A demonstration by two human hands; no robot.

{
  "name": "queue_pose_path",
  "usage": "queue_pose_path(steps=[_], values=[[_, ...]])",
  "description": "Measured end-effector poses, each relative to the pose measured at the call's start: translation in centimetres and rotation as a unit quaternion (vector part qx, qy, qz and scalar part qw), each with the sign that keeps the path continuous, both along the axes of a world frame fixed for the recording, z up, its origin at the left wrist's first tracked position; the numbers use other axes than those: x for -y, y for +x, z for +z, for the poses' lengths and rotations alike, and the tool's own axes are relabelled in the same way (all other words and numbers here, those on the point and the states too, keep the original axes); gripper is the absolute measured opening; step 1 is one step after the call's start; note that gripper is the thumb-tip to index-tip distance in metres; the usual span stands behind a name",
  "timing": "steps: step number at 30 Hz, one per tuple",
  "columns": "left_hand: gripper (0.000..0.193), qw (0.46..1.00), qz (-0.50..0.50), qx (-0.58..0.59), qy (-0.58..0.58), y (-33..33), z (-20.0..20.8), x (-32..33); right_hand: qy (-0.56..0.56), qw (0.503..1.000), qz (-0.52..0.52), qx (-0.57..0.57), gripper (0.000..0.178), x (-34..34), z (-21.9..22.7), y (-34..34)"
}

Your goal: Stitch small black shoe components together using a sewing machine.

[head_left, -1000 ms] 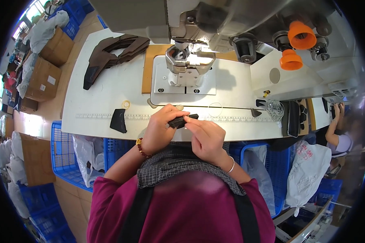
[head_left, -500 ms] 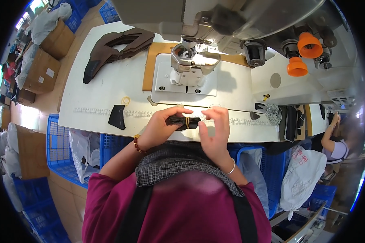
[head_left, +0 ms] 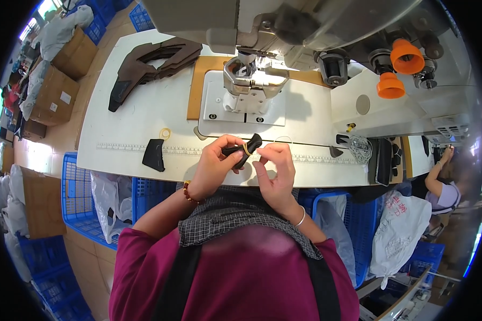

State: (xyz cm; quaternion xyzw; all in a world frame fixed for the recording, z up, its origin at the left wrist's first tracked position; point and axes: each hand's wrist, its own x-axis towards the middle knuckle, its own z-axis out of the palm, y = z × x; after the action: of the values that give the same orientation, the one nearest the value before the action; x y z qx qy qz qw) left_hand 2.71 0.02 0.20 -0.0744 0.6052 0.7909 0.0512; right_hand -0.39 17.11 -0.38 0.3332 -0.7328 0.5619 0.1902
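A small bundle of black fabric-like pieces (head_left: 255,141), bound round its middle by a yellowish rubber band (head_left: 246,148), tilts up to the right above the table's front edge. My left hand (head_left: 215,163) is closed on its lower end, thumb across the front. Just right of the bundle is my right hand (head_left: 276,174), its fingers bent and its thumb apart from the forefinger; nothing shows between them. On the table to the left lie a single black piece (head_left: 153,155) and a loose yellow rubber band (head_left: 165,133).
A sewing machine (head_left: 251,88) stands beyond my hands. Stacked brown cut pieces (head_left: 136,67) lie at the far left. A ruler strip (head_left: 123,146) runs along the front. Blue baskets (head_left: 72,187) stand below the table; a co-worker (head_left: 444,190) is at far right.
The bundle has turned from nearly level to tilted, its right end now raised. My left thumb has come across it, and my right hand has drawn lower, its fingers more bent.
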Motion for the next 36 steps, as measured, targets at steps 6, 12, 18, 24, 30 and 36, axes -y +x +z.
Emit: queue_pose_path(steps=[6,12,18,24,30,36], values=[[0.034,0.938,0.041,-0.191,-0.286,0.1,-0.4,-0.4,0.157,0.977,-0.111,-0.096,0.025,0.2,0.7,-0.1],[0.04,0.885,0.093,-0.258,-0.377,0.2,-0.6,-0.7,0.171,0.975,-0.128,-0.06,0.019,0.8,0.5,0.4],[0.03,0.938,0.087,-0.192,-0.275,0.4,-1.3,-0.7,0.037,0.995,-0.047,0.086,0.014,1.0,-0.2,0.0],[0.015,0.998,0.038,-0.05,0.004,0.4,-1.5,-1.0,0.001,0.989,-0.016,0.144,0.012,1.0,-0.7,-0.2],[0.01,0.991,0.065,-0.092,-0.073,0.5,-1.8,-1.0,-0.012,0.983,0.005,0.183,0.008,0.8,-0.5,-0.1],[0.013,0.968,0.082,-0.153,-0.184,0.6,-1.1,-0.8,-0.076,0.964,0.055,0.248,0.005,0.3,-1.0,-0.4]])
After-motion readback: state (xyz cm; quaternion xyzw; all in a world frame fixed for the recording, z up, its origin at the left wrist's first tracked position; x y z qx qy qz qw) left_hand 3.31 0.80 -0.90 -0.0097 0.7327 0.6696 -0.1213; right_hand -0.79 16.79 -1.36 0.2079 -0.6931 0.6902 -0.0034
